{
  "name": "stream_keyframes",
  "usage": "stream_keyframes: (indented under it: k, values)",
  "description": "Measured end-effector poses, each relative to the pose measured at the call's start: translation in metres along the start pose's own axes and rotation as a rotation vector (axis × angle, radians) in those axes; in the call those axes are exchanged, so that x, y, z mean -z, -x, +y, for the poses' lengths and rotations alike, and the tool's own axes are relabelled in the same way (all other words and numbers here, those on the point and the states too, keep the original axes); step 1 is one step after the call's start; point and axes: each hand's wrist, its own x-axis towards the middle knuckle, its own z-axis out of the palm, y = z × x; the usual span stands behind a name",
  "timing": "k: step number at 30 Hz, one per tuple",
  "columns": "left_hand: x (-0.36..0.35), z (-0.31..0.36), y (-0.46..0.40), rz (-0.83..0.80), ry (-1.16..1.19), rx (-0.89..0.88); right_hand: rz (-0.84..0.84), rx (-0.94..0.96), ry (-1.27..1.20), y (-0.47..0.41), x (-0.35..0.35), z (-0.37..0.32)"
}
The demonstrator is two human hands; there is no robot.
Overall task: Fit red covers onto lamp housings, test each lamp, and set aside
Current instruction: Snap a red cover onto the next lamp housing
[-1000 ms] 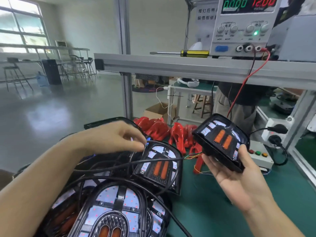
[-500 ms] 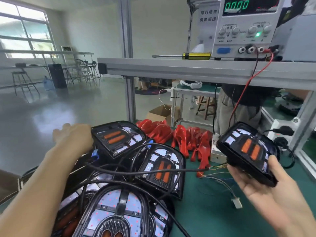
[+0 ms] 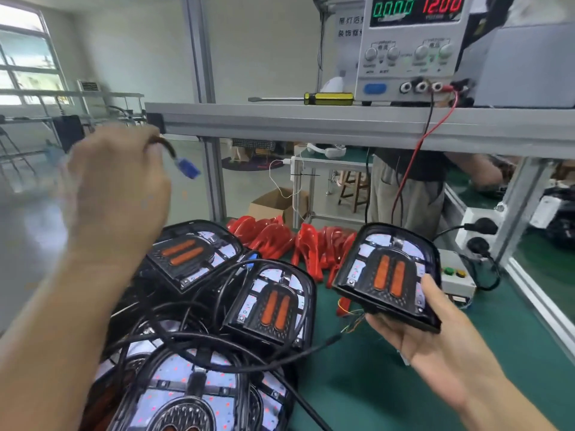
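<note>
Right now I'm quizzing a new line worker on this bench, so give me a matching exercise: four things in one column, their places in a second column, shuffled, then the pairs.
Things:
1. lamp housing
2. blue connector
3. screwdriver
4. red covers

Places:
A. lying on the upper shelf beside the power supply
B. piled on the green mat, behind the housings
C. resting in the right hand
D. dangling on a cable from the raised left hand

Pairs: 1-C, 2-D, 3-A, 4-B

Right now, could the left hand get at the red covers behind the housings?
Probably not freely: the left hand already grips a cable with a blue connector, raised above the red covers.
</note>
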Motion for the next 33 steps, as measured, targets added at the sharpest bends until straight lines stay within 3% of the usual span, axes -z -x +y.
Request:
stream_keyframes:
  k: [6,10,13,16,18,20,22,27,30,33]
  values:
    - [-0.048,0.097,0.045,-0.460,0.339,-0.167,-0.038,0.027,0.088,0.006,0.000,-0.002]
    - [-0.057,0.106,0.050,-0.521,0.464,-0.233,-0.020,0.053,0.112,0.017,0.014,-0.012]
    - [-0.062,0.117,0.057,-0.656,0.522,-0.353,0.003,0.076,0.122,0.024,0.026,-0.022]
    - [-0.071,0.143,0.065,-0.811,0.745,-0.201,0.032,0.107,0.147,0.030,0.035,-0.033]
    - [-0.081,0.162,0.062,-0.733,0.983,0.049,0.058,0.153,0.163,0.036,0.042,-0.044]
    - [-0.088,0.178,0.053,-0.537,1.188,0.249,0.086,0.219,0.175,0.043,0.054,-0.059]
    - [-0.095,0.192,0.044,-0.391,1.310,0.306,0.131,0.282,0.169,0.049,0.068,-0.076]
    - [-0.122,0.213,0.054,-0.543,1.254,0.091,0.266,0.327,0.171,0.065,0.107,-0.101]
    - [-0.137,0.209,0.061,-0.546,1.220,0.042,0.336,0.296,0.160,0.074,0.133,-0.098]
    - [-0.147,0.199,0.074,-0.585,1.136,-0.235,0.371,0.228,0.163,0.080,0.155,-0.089]
